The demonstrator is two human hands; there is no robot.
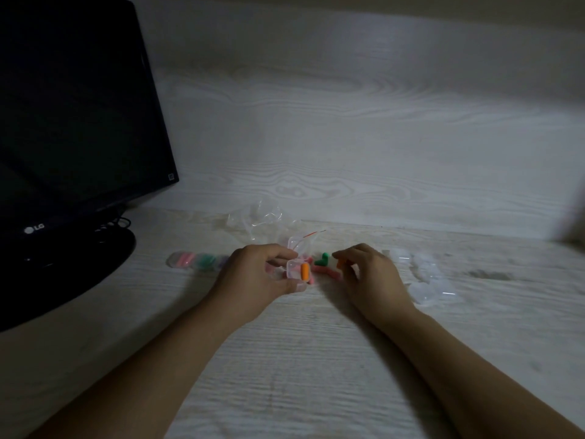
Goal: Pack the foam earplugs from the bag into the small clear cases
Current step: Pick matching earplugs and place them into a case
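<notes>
Monitor [72, 122] blocks far left, empty cases [427, 277] crowd right; desk [300, 359] btwn forearms open.

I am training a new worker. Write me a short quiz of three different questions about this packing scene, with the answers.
1. True or false: the left hand holds a small clear case with an orange earplug in it.
2. What does the right hand pinch? A) a green earplug B) a second orange earplug C) the bag
3. Fill in: the filled cases lie in front of the ____.

Key: 1 true; 2 B; 3 monitor
</notes>
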